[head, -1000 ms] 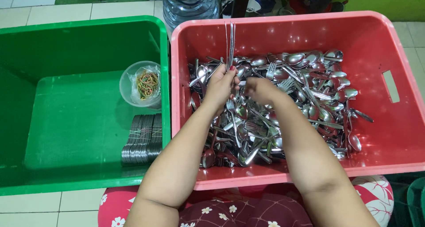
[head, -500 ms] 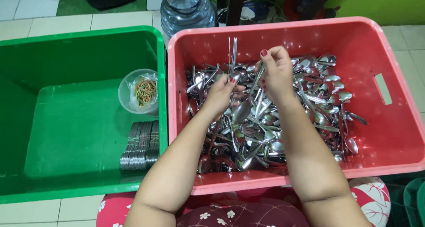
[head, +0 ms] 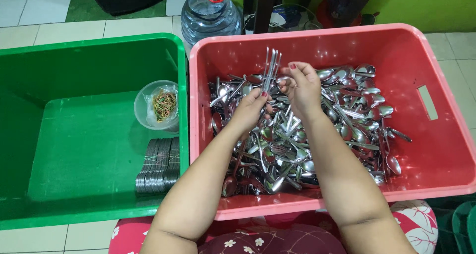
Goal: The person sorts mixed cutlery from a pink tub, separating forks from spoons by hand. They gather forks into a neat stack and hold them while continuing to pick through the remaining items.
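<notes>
My left hand (head: 250, 108) is clamped round a bunch of forks (head: 270, 68) held upright over the red crate (head: 446, 150); my right hand (head: 301, 85), fingers curled, pinches at their handles beside it.

2 bare forearms, no sleeves, left hand (head: 250, 110), right hand (head: 301, 88), red-painted fingernails, maroon floral-print garment (head: 277, 241) at lap
</notes>
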